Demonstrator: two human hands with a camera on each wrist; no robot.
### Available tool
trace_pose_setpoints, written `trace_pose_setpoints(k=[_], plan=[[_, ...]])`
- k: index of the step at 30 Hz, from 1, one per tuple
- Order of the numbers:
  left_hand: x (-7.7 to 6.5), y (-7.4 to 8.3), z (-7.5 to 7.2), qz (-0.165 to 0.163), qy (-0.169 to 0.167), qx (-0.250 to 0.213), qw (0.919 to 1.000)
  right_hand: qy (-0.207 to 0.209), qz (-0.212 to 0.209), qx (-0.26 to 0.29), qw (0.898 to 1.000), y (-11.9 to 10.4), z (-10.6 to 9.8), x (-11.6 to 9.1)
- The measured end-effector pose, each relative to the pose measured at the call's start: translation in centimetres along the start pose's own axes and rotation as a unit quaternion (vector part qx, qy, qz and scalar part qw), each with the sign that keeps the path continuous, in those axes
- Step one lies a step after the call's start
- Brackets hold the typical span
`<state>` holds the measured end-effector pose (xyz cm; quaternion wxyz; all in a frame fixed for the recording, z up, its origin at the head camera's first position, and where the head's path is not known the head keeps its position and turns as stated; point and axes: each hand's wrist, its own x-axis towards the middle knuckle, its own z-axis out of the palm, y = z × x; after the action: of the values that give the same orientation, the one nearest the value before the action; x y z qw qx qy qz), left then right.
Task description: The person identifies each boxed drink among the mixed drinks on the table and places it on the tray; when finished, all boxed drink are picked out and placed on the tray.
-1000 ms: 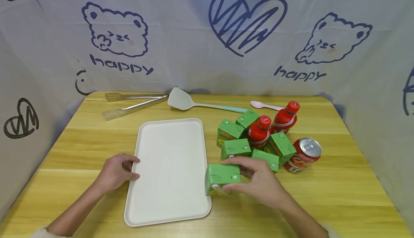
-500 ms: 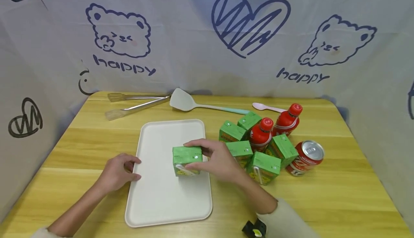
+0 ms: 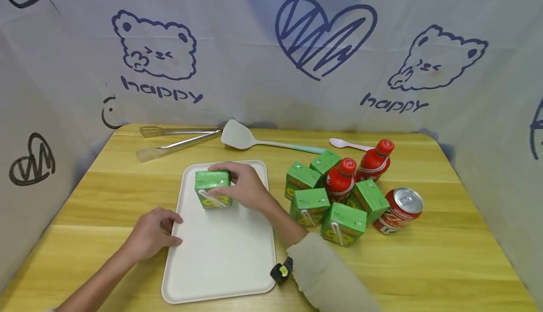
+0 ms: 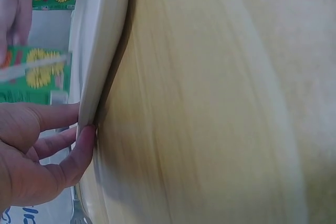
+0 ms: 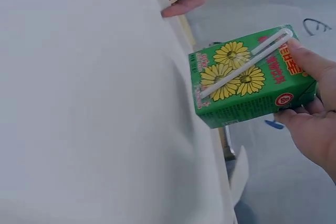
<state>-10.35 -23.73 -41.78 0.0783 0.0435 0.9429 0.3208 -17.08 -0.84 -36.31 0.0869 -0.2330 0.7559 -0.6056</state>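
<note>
A green drink carton [image 3: 209,178] with a white straw on its side is over the upper left part of the white tray [image 3: 220,265]. My right hand [image 3: 246,187] grips it between thumb and fingers. Yellow flowers show on the same carton [image 5: 236,80] in the right wrist view; whether its base touches the tray I cannot tell. My left hand [image 3: 150,234] is at the tray's left edge. In the left wrist view, the thumb and fingers of that hand [image 4: 37,153] pinch the tray's rim [image 4: 102,51].
Right of the tray stand several green cartons [image 3: 342,222], two red bottles [image 3: 341,180] and a red can [image 3: 398,213]. Metal tongs [image 3: 182,147], a spatula [image 3: 239,135] and a pink spoon [image 3: 348,144] lie along the table's back.
My right hand has carried the drink carton leftward and back, from the tray's right edge to over its upper left part. The left hand has stayed at the tray's left edge.
</note>
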Motion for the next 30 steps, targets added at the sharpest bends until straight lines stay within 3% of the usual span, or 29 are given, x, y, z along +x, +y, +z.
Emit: trace_pose_setpoints(k=[6, 12, 18, 24, 30], plan=[[-0.5, -0.3, 0.0, -0.008, 0.001, -0.009, 0.9999, 0.004, -0.010, 0.013, 1.000, 1.6, 1.9, 3.3], [-0.5, -0.5, 0.1, -0.010, -0.001, -0.021, 0.9997, 0.006, -0.023, -0.024, 0.999, 3.5, 3.2, 5.8], [-0.5, -0.3, 0.0, -0.008, 0.001, -0.027, 0.9996, 0.014, -0.006, -0.059, 0.998, 4.0, 3.6, 6.9], [-0.4, -0.1, 0.0, -0.006, 0.003, -0.026, 0.9997, 0.023, 0.026, -0.066, 0.997, 4.1, 3.4, 7.7], [-0.2, 0.0, 0.0, -0.003, 0.002, -0.023, 0.9997, 0.018, 0.031, -0.068, 0.997, 4.0, 3.3, 8.2]])
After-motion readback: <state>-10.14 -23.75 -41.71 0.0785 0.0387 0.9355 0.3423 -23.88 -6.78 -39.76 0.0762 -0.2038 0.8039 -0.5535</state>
